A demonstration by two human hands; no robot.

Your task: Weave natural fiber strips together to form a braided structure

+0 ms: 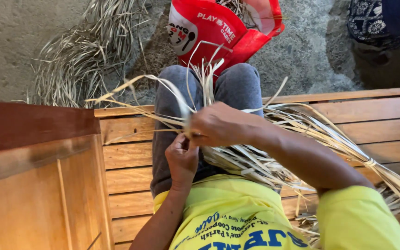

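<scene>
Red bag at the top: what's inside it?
The red bag stands open on the ground beyond the knees. Pale dried leaf strips poke out of its mouth. How far down they go, and anything beneath them, is hidden by the bag's walls.

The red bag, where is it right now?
In the head view, the red bag sits at top centre on the grey ground, just beyond the person's knees, with a pile of dried leaves to its left.

Seated on a slatted wooden bench (130,155), a person grips a bundle of dried leaf strips (255,159) over their lap, right hand (218,125) closed above, left hand (181,159) pinching below. A red bag (218,30) stands on the ground ahead, beside a heap of dry leaves (79,55).
</scene>
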